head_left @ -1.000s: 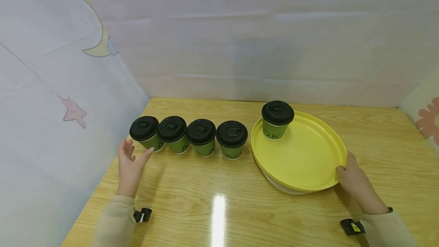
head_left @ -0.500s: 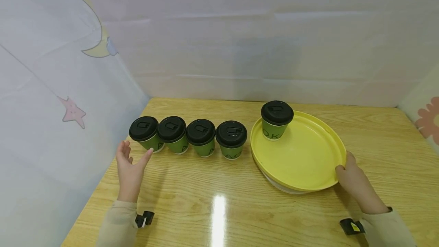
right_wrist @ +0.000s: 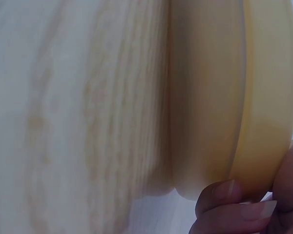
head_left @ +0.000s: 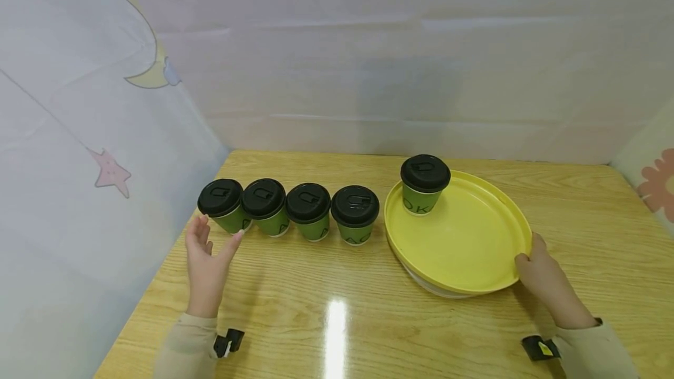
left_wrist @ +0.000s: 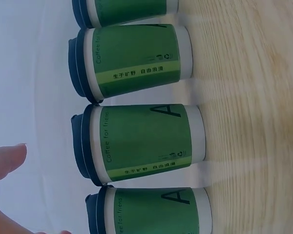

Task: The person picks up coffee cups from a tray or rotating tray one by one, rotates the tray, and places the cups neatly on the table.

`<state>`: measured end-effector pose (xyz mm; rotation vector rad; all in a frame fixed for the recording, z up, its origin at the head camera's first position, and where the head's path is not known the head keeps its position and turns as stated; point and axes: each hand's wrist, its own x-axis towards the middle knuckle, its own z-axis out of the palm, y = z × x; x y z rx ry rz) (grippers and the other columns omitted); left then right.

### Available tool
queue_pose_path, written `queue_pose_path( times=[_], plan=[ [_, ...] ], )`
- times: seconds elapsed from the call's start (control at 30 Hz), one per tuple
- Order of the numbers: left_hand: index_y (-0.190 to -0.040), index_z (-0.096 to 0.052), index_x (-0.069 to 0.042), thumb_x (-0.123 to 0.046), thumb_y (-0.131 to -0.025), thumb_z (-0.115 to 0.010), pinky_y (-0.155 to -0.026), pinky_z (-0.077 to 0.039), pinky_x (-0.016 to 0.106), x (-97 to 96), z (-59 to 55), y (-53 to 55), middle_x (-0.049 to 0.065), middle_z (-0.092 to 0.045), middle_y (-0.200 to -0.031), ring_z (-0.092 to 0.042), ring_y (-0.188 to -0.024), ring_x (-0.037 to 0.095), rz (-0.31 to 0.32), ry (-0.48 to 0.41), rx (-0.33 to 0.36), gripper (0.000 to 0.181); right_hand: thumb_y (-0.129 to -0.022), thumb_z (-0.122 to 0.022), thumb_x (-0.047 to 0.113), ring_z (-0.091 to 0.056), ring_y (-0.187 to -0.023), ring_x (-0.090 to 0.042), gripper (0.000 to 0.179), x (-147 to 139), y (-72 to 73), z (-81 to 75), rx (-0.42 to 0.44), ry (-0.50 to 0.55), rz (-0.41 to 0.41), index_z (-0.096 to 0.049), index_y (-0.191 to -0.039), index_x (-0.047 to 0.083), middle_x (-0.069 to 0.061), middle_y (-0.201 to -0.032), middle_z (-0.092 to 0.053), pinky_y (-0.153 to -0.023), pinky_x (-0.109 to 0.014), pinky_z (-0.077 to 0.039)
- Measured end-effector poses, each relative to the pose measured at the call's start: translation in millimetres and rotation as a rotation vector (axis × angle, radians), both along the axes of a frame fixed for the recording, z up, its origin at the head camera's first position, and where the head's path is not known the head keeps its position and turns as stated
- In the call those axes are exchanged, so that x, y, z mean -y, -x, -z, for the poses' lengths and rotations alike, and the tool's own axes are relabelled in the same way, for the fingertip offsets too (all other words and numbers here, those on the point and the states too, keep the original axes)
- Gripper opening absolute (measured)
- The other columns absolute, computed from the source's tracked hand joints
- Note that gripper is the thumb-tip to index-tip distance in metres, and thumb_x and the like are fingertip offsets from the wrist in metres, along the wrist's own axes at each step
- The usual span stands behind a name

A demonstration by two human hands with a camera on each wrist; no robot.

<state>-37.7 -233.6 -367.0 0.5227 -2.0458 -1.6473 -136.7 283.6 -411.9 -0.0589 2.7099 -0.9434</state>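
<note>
My left hand (head_left: 207, 274) is just in front of the leftmost paper coffee cup (head_left: 226, 208), thumb and fingers spread apart with nothing between them. That cup has a black lid and a green sleeve. Beside it, three matching cups (head_left: 309, 212) stand in a row. In the left wrist view the thumb (left_wrist: 9, 160) shows to the left of the lids. At the right, my right hand (head_left: 547, 278) grips the rim of a round yellow tray (head_left: 474, 253), its fingertips curled under the edge (right_wrist: 263, 146). One more lidded cup (head_left: 423, 183) stands upright at the tray's back left.
A pale round base (head_left: 434, 289) shows beneath the tray. Everything stands on a wood-grain table (head_left: 284, 320), with a printed cloth (head_left: 326, 75) hanging behind and along the left side. Each wrist wears a black camera mount (head_left: 229, 343).
The left hand shifts slightly left, then back right, and now sits a little nearer the leftmost cup. My right hand, the tray and the cups stay put.
</note>
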Motion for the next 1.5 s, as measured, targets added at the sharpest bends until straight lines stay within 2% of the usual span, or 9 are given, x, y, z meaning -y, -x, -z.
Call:
queue_pose_path(
  times=[0.13, 0.33, 0.43, 0.67, 0.97, 1.13, 1.5],
  plan=[
    [-0.153, -0.012, 0.000, -0.008, -0.091, -0.068, -0.118, -0.013, 0.042, -4.6, -0.4, -1.0, 0.011, -0.020, -0.157, -0.016, -0.145, 0.027, 0.013, 0.002, -0.016, 0.084, -0.098, -0.021, 0.008, -0.045, -0.101, -0.053, 0.060, 0.1, 0.5, 0.7, 0.003, 0.010, 0.000, 0.009, -0.137, -0.026, -0.056, -0.121, -0.029, -0.080, -0.060, -0.043],
    [-0.153, -0.010, -0.001, -0.005, -0.091, -0.067, -0.118, -0.013, 0.043, -13.7, -4.9, -2.9, 0.011, -0.021, -0.157, -0.017, -0.145, 0.026, 0.058, -0.035, -0.020, 0.085, -0.098, -0.021, 0.008, -0.048, -0.096, -0.051, 0.059, -0.1, 0.6, 0.6, -0.003, 0.005, -0.002, 0.009, -0.137, -0.027, -0.056, -0.119, -0.032, -0.076, -0.057, -0.044],
    [-0.153, -0.011, -0.002, -0.005, -0.091, -0.067, -0.118, -0.013, 0.042, -18.8, -6.5, -3.0, 0.011, -0.020, -0.157, -0.016, -0.146, 0.024, 0.080, -0.046, -0.019, 0.084, -0.099, -0.021, 0.008, -0.047, -0.098, -0.052, 0.060, -0.6, 0.8, 0.8, 0.006, 0.008, 0.002, 0.009, -0.137, -0.026, -0.057, -0.120, -0.030, -0.078, -0.058, -0.044],
    [-0.153, -0.013, -0.002, -0.004, -0.091, -0.068, -0.118, -0.015, 0.040, -29.0, -9.3, -2.0, 0.011, -0.022, -0.157, -0.017, -0.146, 0.023, 0.106, -0.023, -0.024, 0.083, -0.098, -0.021, 0.009, -0.050, -0.094, -0.050, 0.061, -3.6, 0.1, 5.3, 0.001, 0.010, -0.002, 0.010, -0.137, -0.026, -0.056, -0.117, -0.034, -0.073, -0.055, -0.046],
    [-0.153, -0.014, -0.003, -0.006, -0.091, -0.067, -0.117, -0.018, 0.038, -40.1, -13.3, -2.8, 0.011, -0.023, -0.156, -0.019, -0.145, 0.025, 0.156, -0.025, -0.029, 0.082, -0.097, -0.021, 0.009, -0.050, -0.094, -0.049, 0.061, -5.5, 2.9, 7.4, -0.002, 0.022, 0.004, 0.009, -0.138, -0.026, -0.055, -0.117, -0.034, -0.074, -0.055, -0.045],
    [-0.153, -0.014, -0.004, -0.008, -0.091, -0.068, -0.116, -0.020, 0.034, -46.6, -14.6, -1.7, 0.009, -0.025, -0.155, -0.020, -0.144, 0.020, 0.184, -0.022, -0.018, 0.082, -0.098, -0.021, 0.008, -0.050, -0.093, -0.048, 0.061, -5.5, 2.6, 7.3, -0.008, 0.024, 0.001, 0.009, -0.138, -0.025, -0.055, -0.117, -0.035, -0.073, -0.053, -0.046],
    [-0.152, -0.015, -0.002, -0.007, -0.091, -0.069, -0.117, -0.018, 0.040, -62.6, -14.3, 1.2, 0.009, -0.026, -0.155, -0.021, -0.144, 0.023, 0.222, -0.056, -0.051, 0.082, -0.097, -0.023, 0.006, -0.051, -0.088, -0.044, 0.058, -3.4, 0.0, 4.8, -0.033, 0.040, -0.006, 0.004, -0.138, -0.026, -0.049, -0.112, -0.041, -0.071, -0.050, -0.046]
  ],
)
